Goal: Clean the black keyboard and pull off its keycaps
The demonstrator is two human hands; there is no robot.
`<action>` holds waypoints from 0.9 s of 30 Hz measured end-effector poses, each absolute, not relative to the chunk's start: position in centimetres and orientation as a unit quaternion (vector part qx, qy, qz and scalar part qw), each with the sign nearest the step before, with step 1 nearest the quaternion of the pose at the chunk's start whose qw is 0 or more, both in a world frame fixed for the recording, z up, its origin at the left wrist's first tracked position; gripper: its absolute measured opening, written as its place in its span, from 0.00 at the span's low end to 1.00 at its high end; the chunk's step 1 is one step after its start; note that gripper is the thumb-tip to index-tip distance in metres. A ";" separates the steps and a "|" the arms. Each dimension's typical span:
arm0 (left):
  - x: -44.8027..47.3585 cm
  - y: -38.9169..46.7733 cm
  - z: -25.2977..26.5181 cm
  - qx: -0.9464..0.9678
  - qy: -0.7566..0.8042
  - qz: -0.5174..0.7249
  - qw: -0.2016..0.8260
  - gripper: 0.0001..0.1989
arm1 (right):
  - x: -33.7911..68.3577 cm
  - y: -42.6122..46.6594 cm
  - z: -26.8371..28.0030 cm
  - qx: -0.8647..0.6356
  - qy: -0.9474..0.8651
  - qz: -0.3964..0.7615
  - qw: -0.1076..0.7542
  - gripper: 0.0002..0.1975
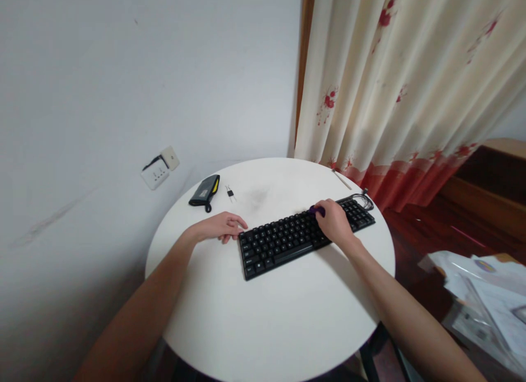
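A black keyboard [283, 240] lies slanted across the round white table [263, 316]. My left hand [219, 227] rests at its upper left corner, fingers loosely bent and apart, the fingertips against or just beside the edge. Over the keys right of the middle, my right hand [333, 220] is closed around a small dark purple object [314, 210]. Most of that object is hidden by the fingers, so its kind does not show. The keyboard's cable [364, 200] lies bundled behind its right end.
On the table's far left are a dark grey pouch [204, 190] with a loop and a small black piece with thin prongs [230, 193]. A thin pale stick [342, 180] lies near the far right edge. A wall socket [155, 174], curtain [353, 97] and plastic bags [485, 294] surround the table.
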State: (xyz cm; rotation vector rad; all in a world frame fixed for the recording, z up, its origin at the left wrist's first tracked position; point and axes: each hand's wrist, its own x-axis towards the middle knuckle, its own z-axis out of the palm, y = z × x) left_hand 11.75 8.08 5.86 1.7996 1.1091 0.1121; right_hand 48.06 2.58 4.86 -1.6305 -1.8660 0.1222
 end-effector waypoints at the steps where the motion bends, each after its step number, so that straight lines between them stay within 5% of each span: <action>1: 11.7 8.1 5.9 0.741 0.457 0.046 0.490 0.24 | 48.5 2.6 4.8 -0.637 -0.706 0.043 0.308 0.09; 6: 11.8 8.1 6.0 0.739 0.454 0.046 0.496 0.24 | 46.5 -0.2 5.1 -0.590 -0.761 0.083 0.258 0.11; 12: 11.7 8.2 5.9 0.735 0.457 0.048 0.498 0.24 | 44.3 -4.7 5.0 -0.438 -0.819 0.197 0.314 0.12; 20: 11.7 8.2 6.0 0.739 0.453 0.049 0.496 0.24 | 50.9 -3.2 2.9 -0.617 -0.690 0.054 0.374 0.12; 27: 11.7 8.2 5.9 0.745 0.452 0.047 0.488 0.24 | 46.8 -6.4 2.3 -0.556 -0.734 0.137 0.365 0.13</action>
